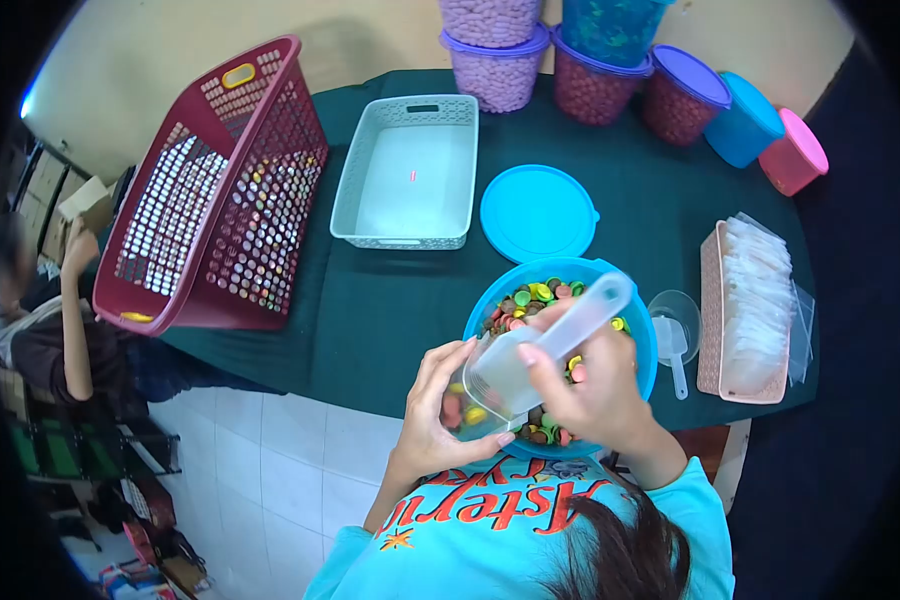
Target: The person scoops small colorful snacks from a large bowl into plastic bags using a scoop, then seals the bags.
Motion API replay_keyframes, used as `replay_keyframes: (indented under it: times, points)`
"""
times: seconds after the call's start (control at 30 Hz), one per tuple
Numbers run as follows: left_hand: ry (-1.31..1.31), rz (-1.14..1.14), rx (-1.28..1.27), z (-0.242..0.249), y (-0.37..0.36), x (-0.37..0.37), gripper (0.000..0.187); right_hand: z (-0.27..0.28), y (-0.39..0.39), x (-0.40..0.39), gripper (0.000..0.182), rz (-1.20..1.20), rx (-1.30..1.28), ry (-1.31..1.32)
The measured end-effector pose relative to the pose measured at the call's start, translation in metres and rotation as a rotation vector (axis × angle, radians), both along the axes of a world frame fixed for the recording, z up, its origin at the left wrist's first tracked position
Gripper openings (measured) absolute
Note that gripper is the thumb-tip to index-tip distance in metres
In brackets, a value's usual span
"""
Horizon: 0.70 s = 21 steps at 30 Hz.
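My left hand is wrapped around a clear plastic container with some yellow and red pieces inside. In my right hand is a translucent plastic scoop, its handle pointing up and away to the right. The scoop's bowl is tipped at the container's mouth and overlaps it in this view. Both hands are over a round blue tub, whose colourful button-shaped pieces are green, yellow, red and brown. My hands and the scoop hide part of the contents.
A blue lid and a pale basket lie beyond the tub. On the left stands a maroon basket of small items. A small scoop and a pink bin of clear bags are right; filled tubs line the back. Another person is far left.
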<state>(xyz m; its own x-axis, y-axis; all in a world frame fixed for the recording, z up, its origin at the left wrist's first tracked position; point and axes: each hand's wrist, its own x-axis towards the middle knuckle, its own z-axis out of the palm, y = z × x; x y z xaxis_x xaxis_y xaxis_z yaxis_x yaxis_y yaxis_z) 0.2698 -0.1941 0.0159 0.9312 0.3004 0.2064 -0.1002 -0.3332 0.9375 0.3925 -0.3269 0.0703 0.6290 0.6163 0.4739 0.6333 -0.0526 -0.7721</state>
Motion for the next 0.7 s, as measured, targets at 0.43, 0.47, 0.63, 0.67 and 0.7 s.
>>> replay_keyframes:
  times: [0.43, 0.47, 0.63, 0.67, 0.7]
  points:
    - [-0.089, 0.147, -0.379, -0.019, 0.01, -0.035, 0.092, -0.045, -0.018, 0.054, 0.031, 0.17, -0.133, -0.153]
    - [-0.093, 0.154, -0.381, -0.02, 0.011, -0.036, 0.092, -0.045, -0.018, 0.052, 0.034, 0.288, -0.176, -0.205]
    - [-0.099, 0.129, -0.356, -0.024, 0.018, -0.034, 0.093, -0.047, -0.013, 0.058, 0.037, 0.382, -0.315, -0.302]
    - [-0.109, 0.09, -0.367, -0.024, 0.02, -0.033, 0.093, -0.052, -0.012, 0.063, 0.029, 0.392, -0.242, -0.201]
    - [-0.119, 0.049, -0.377, -0.025, 0.023, -0.033, 0.093, -0.052, -0.011, 0.065, 0.029, 0.379, -0.244, -0.198]
